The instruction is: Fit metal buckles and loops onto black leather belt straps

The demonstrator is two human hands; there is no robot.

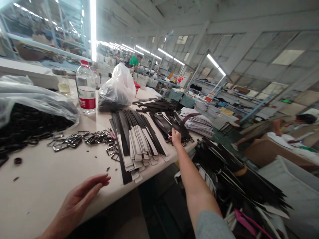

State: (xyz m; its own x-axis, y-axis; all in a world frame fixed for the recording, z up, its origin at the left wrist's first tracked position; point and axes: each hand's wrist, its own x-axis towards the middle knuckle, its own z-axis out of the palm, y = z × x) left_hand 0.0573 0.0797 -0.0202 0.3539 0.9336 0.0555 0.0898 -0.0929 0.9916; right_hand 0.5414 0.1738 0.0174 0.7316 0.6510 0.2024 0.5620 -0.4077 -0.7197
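My right hand (176, 137) reaches out over a pile of black straps (159, 124) near the table's far right. Its fingers are closed, and a small shiny metal bit shows at the fingertips; the rest of what they grip is hidden. Close to me, my left hand (83, 196) hovers by the table's near edge, fingers stretched out and nothing in them. Between the hands lies a fanned stack of black and white strips (139, 136). Left of that stack, dark metal rectangular buckles (72, 141) lie in a loose heap.
A clear plastic bottle (86, 88) with a red cap stands behind the buckles, beside a white plastic bag (118, 86). At left, a clear bag spills black pieces (37, 121). White sheets (196, 121) are stacked at the table's end. More black strips (231, 169) lie beyond the edge; a co-worker's arm (276, 127) is at right.
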